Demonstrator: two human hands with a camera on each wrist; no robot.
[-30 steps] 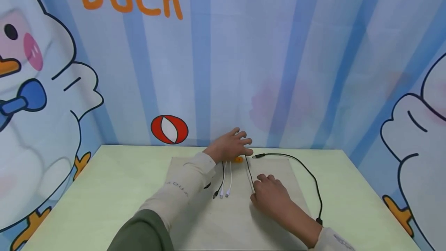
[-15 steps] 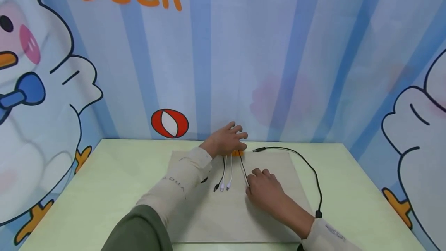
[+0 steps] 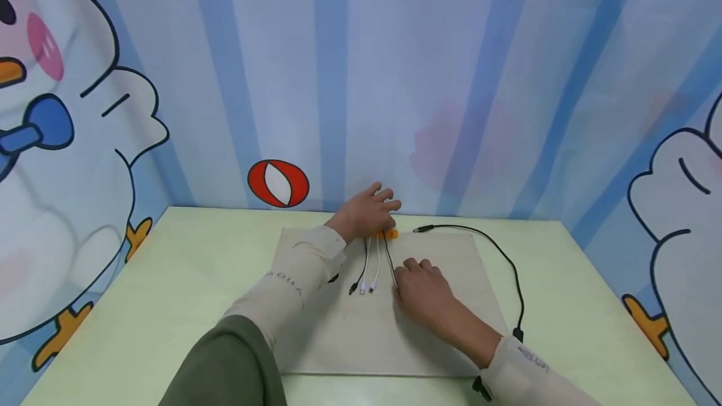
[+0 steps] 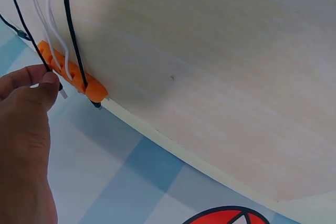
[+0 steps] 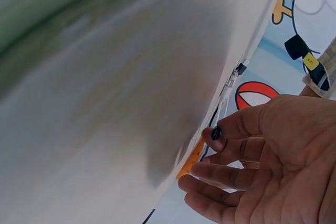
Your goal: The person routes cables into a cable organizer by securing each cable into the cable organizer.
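An orange cable holder (image 4: pixel 94 90) lies at the far edge of a light wooden board (image 3: pixel 350 337). Two white cables (image 4: pixel 51 17) and a black cable (image 4: pixel 71 30) sit in its slots; their free plugs point toward me in the head view. Beside the holder, my left hand (image 4: pixel 26 114) pinches another black cable (image 4: pixel 20 17) near its plug, between thumb and forefinger. My right hand (image 3: pixel 425 290) pinches the near end of that same cable; its black plug (image 5: pixel 216 132) shows between thumb and forefinger. Whether this cable touches a slot is hard to tell.
A loose black cable (image 3: pixel 510 262) curves along the table (image 3: pixel 541 281) to the right of the board. Behind the table stands a striped blue backdrop (image 3: pixel 383 80) with duck drawings and a red ball.
Both hands have shifted left with the pinched black cable, which now lies closer to the white cables at the holder. The head view has tilted downward.
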